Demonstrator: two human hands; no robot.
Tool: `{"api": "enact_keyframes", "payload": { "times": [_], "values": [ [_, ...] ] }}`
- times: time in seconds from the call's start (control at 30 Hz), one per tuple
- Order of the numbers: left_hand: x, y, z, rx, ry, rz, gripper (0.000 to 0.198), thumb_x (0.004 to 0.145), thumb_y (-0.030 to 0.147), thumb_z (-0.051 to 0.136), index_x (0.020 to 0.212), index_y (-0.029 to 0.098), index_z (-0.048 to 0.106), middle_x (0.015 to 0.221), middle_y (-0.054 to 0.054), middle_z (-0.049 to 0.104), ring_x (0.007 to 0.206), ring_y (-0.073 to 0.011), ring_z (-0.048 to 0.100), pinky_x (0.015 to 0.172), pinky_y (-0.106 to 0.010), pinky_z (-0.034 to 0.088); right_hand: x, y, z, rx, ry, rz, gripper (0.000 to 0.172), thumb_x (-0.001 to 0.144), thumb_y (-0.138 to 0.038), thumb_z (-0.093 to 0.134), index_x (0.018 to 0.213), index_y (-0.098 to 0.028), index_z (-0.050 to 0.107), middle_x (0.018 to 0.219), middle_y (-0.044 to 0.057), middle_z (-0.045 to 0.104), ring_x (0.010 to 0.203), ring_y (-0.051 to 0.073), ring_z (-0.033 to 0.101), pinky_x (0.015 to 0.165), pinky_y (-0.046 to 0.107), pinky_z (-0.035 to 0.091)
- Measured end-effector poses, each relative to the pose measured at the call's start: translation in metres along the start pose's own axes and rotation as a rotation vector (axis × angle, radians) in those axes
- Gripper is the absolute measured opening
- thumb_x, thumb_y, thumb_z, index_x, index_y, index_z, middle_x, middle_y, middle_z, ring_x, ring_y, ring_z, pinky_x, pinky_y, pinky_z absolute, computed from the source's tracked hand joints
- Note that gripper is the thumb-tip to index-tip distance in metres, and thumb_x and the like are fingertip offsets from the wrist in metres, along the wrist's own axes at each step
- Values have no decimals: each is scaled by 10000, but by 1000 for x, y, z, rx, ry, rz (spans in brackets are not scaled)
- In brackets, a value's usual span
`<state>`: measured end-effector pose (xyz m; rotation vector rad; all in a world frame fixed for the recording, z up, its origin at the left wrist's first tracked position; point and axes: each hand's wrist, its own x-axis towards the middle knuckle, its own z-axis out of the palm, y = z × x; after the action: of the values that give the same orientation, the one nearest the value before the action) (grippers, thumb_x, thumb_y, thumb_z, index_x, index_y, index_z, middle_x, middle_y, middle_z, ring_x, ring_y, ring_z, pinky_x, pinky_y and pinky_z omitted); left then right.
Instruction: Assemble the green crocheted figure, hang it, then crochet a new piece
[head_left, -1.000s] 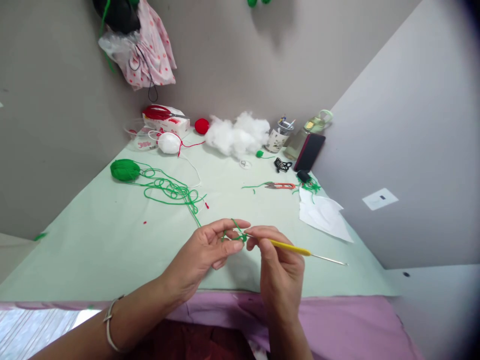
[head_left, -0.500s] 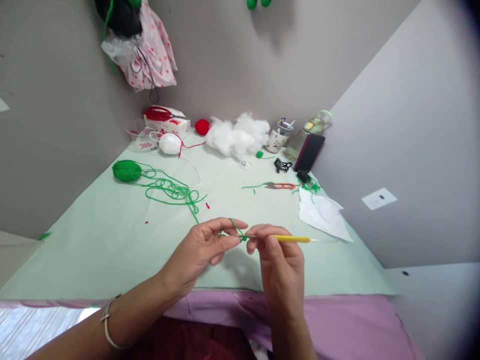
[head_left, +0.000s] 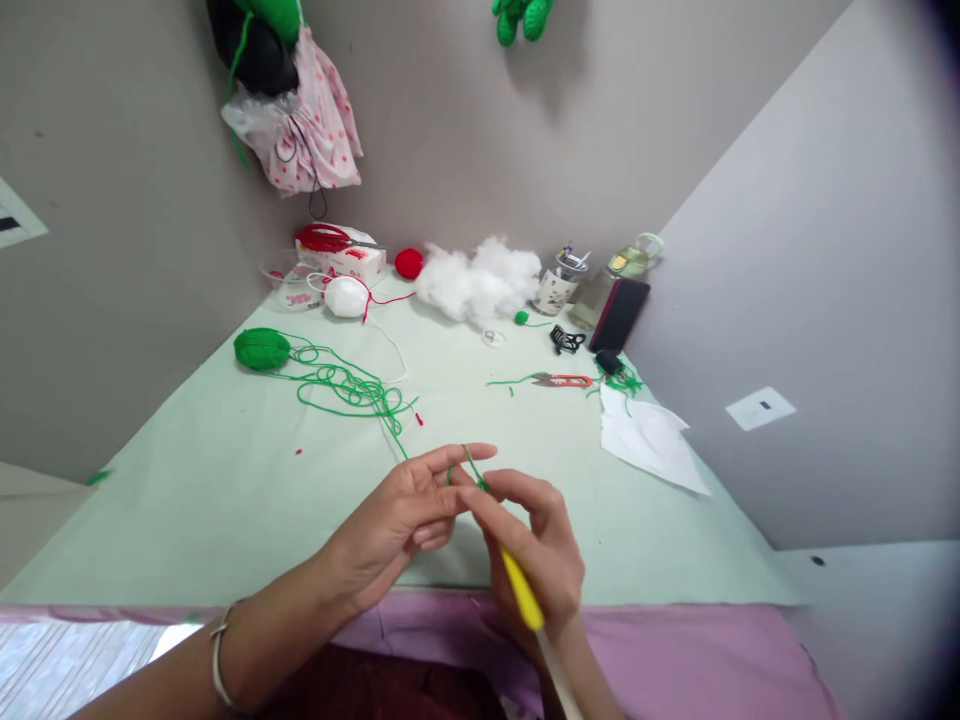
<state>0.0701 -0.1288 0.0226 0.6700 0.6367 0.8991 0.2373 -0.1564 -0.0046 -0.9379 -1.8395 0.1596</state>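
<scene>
My left hand [head_left: 420, 510] pinches a small piece of green crochet work [head_left: 482, 484] between thumb and fingers. A strand of green yarn [head_left: 471, 460] runs over its raised index finger. Meeting it fingertip to fingertip, my right hand [head_left: 536, 545] is closed around a crochet hook [head_left: 521, 588] with a yellow handle, whose lower end points towards me. The hook's tip is hidden by the fingers. From the left hand the yarn leads back over the table to loose loops and a green yarn ball [head_left: 262, 349].
Orange thread snips [head_left: 564, 381], a black hair clip [head_left: 567, 340] and white paper [head_left: 646, 440] lie to the right. Behind are white stuffing [head_left: 480, 283], a red yarn ball [head_left: 409, 264], white yarn [head_left: 346, 297], a pen cup [head_left: 556, 285], a phone [head_left: 620, 314] and a bottle [head_left: 600, 295].
My right hand has turned, swinging the hook's handle from level, pointing right, to pointing down towards me. Its fingers have come closer to the left hand. The view has tilted up slightly.
</scene>
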Motion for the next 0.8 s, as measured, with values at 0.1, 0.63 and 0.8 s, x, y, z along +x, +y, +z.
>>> {"api": "enact_keyframes", "payload": {
  "times": [0.1,0.63,0.8],
  "values": [
    [-1,2,0,-50,-21,5,312,837,240,805,1140,184,751,755,47,497,467,8,240,447,-206,153,8,-4,-2,301,157,224,327,977,-82,525,1112,-293,734,918,46,701,815,188,659,702,349,539],
    [-1,-3,0,218,107,137,388,863,354,795,1226,230,737,831,26,591,534,-22,352,492,-208,236,8,-6,6,73,92,95,336,937,-53,597,1153,-269,736,1008,53,702,898,181,688,742,309,571],
    [-3,-2,0,-31,52,40,447,833,275,826,1259,202,714,741,57,504,480,2,250,452,-190,176,4,-5,10,-5,125,2,391,931,-22,577,1203,-258,730,1063,77,697,936,193,685,755,319,569]
  ]
}}
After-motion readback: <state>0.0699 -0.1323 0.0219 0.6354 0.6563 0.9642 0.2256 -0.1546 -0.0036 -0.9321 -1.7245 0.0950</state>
